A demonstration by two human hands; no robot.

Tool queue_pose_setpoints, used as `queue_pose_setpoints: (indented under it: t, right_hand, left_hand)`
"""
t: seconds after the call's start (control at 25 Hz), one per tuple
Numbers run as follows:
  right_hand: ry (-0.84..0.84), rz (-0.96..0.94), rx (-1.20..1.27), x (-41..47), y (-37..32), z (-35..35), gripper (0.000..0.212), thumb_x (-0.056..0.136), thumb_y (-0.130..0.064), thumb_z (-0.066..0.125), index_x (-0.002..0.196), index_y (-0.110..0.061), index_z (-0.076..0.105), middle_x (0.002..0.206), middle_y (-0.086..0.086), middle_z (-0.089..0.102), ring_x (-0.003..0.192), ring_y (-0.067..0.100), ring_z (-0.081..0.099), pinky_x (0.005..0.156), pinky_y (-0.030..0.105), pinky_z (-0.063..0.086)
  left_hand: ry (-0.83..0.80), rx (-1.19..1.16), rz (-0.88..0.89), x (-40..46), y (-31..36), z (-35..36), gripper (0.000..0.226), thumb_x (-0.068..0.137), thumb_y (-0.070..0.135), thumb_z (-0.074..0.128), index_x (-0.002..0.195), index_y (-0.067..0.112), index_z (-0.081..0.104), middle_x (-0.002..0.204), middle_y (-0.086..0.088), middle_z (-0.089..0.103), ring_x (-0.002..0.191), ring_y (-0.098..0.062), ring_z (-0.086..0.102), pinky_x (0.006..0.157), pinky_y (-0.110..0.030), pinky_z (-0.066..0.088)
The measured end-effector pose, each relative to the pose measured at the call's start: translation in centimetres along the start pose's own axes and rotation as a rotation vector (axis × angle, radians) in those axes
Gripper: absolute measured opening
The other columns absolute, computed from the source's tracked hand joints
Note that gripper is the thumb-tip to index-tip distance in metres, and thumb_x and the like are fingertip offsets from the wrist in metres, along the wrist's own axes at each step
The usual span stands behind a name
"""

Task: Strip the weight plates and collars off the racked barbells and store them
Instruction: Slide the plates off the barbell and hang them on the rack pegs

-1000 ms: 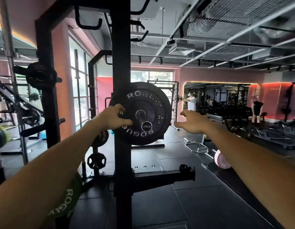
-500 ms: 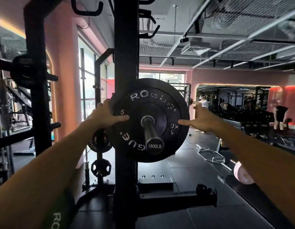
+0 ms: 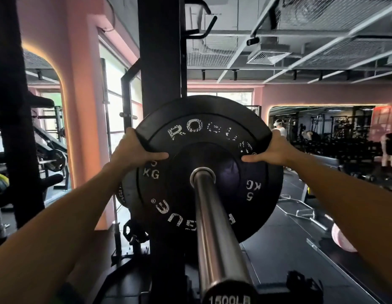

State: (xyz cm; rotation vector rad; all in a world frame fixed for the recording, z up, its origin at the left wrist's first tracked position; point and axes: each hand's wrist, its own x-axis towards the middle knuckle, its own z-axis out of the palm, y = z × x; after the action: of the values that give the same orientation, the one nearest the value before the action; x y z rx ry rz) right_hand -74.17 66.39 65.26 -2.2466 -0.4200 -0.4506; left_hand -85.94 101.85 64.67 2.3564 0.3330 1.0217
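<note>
The left hand (image 3: 133, 153) and the right hand (image 3: 276, 152) hold the big black plate (image 3: 209, 172) by its two sides, thumbs in front, and between them the shiny bar (image 3: 214, 233) pokes out, so pull straight back along it.

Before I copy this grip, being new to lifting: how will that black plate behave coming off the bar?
The black plate is marked 5 KG, so probably light. It looks like stiff rubber, unlikely to slip. Once off the sleeve, it could roll on edge.
</note>
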Motion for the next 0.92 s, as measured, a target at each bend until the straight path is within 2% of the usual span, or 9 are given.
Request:
queue_pose_setpoints:
  t: [0.08,0.2,0.32,0.52,0.6,0.68,0.84,0.92]
  right_hand:
    - [0.026,0.012,0.048,1.2,0.6,0.7,0.125,0.035,-0.052,0.095,0.134,-0.009,0.032,0.132,0.002,0.052,0.123,0.024,0.051,0.1,0.033,0.042]
    - [0.071,-0.009,0.087,2.3,1.6,1.3,0.128,0.02,-0.065,0.091,0.129,-0.018,0.042,0.123,-0.006,0.059,0.116,0.018,0.056,0.102,0.04,0.046]
    - [0.06,0.006,0.126,1.4,1.5,1.2,0.13,0.021,-0.063,0.091,0.13,-0.016,0.037,0.127,-0.002,0.057,0.119,0.021,0.054,0.104,0.043,0.045]
    - [0.118,0.005,0.169,-1.7,1.4,0.1,0.124,0.018,-0.073,0.086,0.126,-0.027,0.047,0.119,-0.013,0.063,0.111,0.011,0.059,0.1,0.036,0.048]
    - [0.113,-0.017,0.199,-4.1,1.0,-0.7,0.118,0.021,-0.07,0.089,0.125,-0.029,0.049,0.115,-0.015,0.063,0.107,0.008,0.06,0.095,0.032,0.048]
    - [0.118,-0.008,0.216,-7.2,0.2,-2.0,0.114,0.027,-0.064,0.091,0.126,-0.026,0.048,0.117,-0.012,0.061,0.109,0.011,0.057,0.092,0.03,0.045]
    - [0.123,-0.027,0.248,-14.8,-1.3,-5.6,0.113,0.028,-0.062,0.092,0.124,-0.023,0.045,0.121,-0.009,0.059,0.115,0.015,0.055,0.099,0.035,0.046]
    - [0.119,-0.051,0.25,-18.7,-2.3,-7.6,0.093,0.034,-0.056,0.094,0.11,-0.023,0.051,0.109,-0.014,0.061,0.108,0.01,0.056,0.094,0.029,0.046]
  left_hand:
    - [0.03,-0.025,-0.029,0.9,-0.1,0.7,0.113,0.04,0.055,0.093,0.126,0.009,0.038,0.121,-0.003,0.057,0.113,-0.025,0.055,0.082,-0.032,0.043]
    - [0.036,-0.027,-0.029,1.2,-0.1,1.1,0.115,0.038,0.056,0.093,0.128,0.008,0.039,0.126,-0.007,0.057,0.119,-0.029,0.054,0.09,-0.035,0.045]
    - [0.029,-0.044,-0.043,0.6,-0.1,0.7,0.118,0.034,0.058,0.092,0.127,0.008,0.04,0.125,-0.006,0.058,0.118,-0.029,0.055,0.094,-0.039,0.048]
    - [0.029,-0.063,-0.03,-2.2,1.7,-1.7,0.109,0.042,0.05,0.094,0.127,0.008,0.04,0.118,-0.001,0.056,0.117,-0.027,0.053,0.084,-0.031,0.042]
    - [0.025,-0.071,-0.017,-4.3,2.5,-3.2,0.107,0.044,0.047,0.094,0.127,0.008,0.041,0.111,0.004,0.052,0.117,-0.024,0.054,0.083,-0.028,0.039]
    - [0.032,-0.08,-0.007,-6.7,3.2,-4.9,0.106,0.043,0.048,0.094,0.127,0.01,0.041,0.115,0.003,0.054,0.117,-0.024,0.054,0.084,-0.029,0.04]
    - [0.041,-0.084,0.016,-13.5,5.4,-9.4,0.106,0.043,0.049,0.094,0.126,0.009,0.041,0.124,-0.006,0.057,0.118,-0.027,0.054,0.085,-0.032,0.042]
    - [0.058,-0.091,0.029,-17.3,6.6,-11.9,0.106,0.043,0.049,0.094,0.125,0.008,0.041,0.124,-0.007,0.057,0.117,-0.027,0.054,0.082,-0.032,0.041]
